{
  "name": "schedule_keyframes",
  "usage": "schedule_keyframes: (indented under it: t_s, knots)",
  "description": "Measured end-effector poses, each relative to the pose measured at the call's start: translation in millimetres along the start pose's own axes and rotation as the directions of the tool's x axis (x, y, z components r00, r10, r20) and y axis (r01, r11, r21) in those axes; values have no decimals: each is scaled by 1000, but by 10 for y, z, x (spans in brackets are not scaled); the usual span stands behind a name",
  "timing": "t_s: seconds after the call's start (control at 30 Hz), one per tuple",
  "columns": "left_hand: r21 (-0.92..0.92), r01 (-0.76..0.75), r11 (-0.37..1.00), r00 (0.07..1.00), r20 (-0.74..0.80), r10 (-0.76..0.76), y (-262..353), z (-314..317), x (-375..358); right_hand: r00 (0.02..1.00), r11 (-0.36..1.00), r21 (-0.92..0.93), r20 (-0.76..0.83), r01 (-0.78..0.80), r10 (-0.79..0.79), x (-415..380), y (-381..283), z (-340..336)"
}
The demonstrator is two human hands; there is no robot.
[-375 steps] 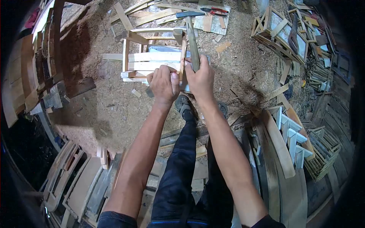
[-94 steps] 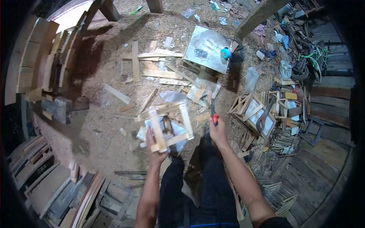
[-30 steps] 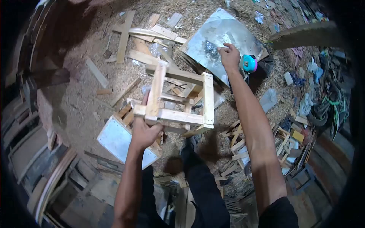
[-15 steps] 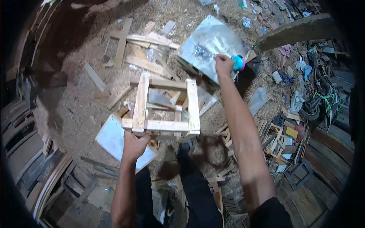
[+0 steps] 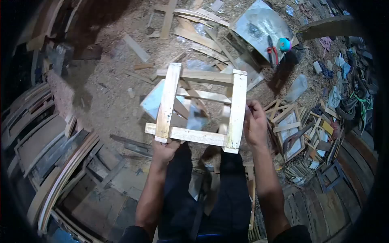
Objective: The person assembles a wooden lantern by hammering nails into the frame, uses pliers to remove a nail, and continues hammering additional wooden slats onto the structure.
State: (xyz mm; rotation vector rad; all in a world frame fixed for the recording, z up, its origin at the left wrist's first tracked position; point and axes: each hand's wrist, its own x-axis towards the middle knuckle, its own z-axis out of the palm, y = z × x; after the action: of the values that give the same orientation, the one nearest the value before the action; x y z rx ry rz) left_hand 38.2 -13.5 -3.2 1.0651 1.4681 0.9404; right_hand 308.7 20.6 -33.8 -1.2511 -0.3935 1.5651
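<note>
A small wooden frame, made of pale square-cut pieces with two upright posts and crossbars, is held up in front of my legs. My left hand is closed round its lower left corner, the fingers partly hidden behind the wood. Beside the right post, my right hand has curled fingers close to the wood's edge. Whether it touches the post or pinches something small cannot be seen. Pliers with red and black handles and a round teal object lie on a pale box-like surface farther off.
Loose wooden strips lie on the sawdust-covered ground ahead. A white panel is partly behind the frame. Scrap wood and small frames are piled at right, near a clear plastic piece. Curved boards are stacked at left.
My right hand has come back from the pale surface to the frame's right side, leaving the pliers in view. My left hand still holds the frame, which appears tilted differently. The view has shifted.
</note>
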Motion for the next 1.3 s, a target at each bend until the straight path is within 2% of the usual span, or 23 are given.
schedule_keyframes:
  t_s: [0.07,0.17,0.23,0.37,0.4,0.5,0.53,0.63,0.67,0.7,0.77,0.83,0.93,0.97,1.0,1.03,1.07,1.1,1.13,1.2,1.23,1.27,1.3]
  knots:
    - [-477,162,864,982,-10,-189,71,-161,-112,999,999,-21,-42,25,-26,-301,-17,328]
    - [-602,137,787,987,17,-159,-256,-513,-125,987,975,-154,4,160,-161,-635,54,814]
    - [-660,163,733,971,-25,-238,-294,-635,-120,990,946,-293,43,138,-131,-808,221,1094]
    - [-584,124,802,979,-58,-194,-441,-1054,-123,995,994,-109,-101,-2,-9,-837,704,1415]
    - [-542,138,829,983,-30,-183,-446,-1151,-143,983,990,-86,-137,114,-125,-855,784,1557]
    - [-478,129,869,988,-14,-154,-544,-1290,-161,941,956,-33,-167,292,-293,-829,1125,1640]
    - [-144,-13,989,1000,23,16,-717,-1372,-132,940,950,-15,-139,312,-311,-797,1207,1623]
    - [-149,-113,982,993,25,118,-1008,-1403,-92,965,967,27,-80,254,-251,-661,1551,1399]
    - [-490,38,871,995,98,12,-1016,-1387,-87,973,974,8,-53,227,-226,-633,1658,1296]
    - [-491,48,870,995,100,1,-1095,-1365,-83,974,976,4,-59,219,-218,-570,1775,1217]
    - [-101,-101,990,993,49,106,-1241,-1352,-150,949,959,-34,-138,281,-283,-484,2022,1074]
    - [-70,-80,994,996,36,83,-1424,-1364,-273,963,973,46,-155,228,-218,-535,2021,1013]
    - [237,-133,962,977,193,88,-1578,-1414,-353,982,971,175,-119,166,-146,-539,2092,842]
    - [239,-128,963,978,194,82,-1589,-1373,-335,953,969,-11,-181,245,-243,-521,2092,783]
    - [380,-325,866,941,219,257,-1544,-1283,-277,912,931,-202,-221,303,-345,-526,2093,746]
    - [501,-494,711,869,269,415,-1533,-1214,-260,914,933,-205,-222,297,-339,-548,1930,802]
    - [409,-360,839,931,214,295,-1624,-1190,-313,828,856,-374,-299,356,-475,-604,1707,819]
    - [407,-354,842,933,217,287,-1618,-1172,-334,717,753,-538,-344,378,-606,-668,1457,882]
    - [425,-313,849,947,206,246,-1604,-1163,-351,716,757,-542,-356,365,-600,-773,1248,999]
    - [445,-282,850,955,212,206,-1557,-1153,-341,844,835,-279,-125,474,-521,-968,1007,1380]
    - [510,-354,784,935,216,281,-1531,-1132,-336,883,854,-271,-32,444,-469,-1005,1042,1543]
    - [571,-415,709,909,216,358,-1512,-1095,-333,964,910,-333,-14,245,-265,-1105,1034,1716]
    - [573,-410,710,910,208,357,-1591,-1069,-376,971,872,-432,54,231,-231,-1096,1172,1837]
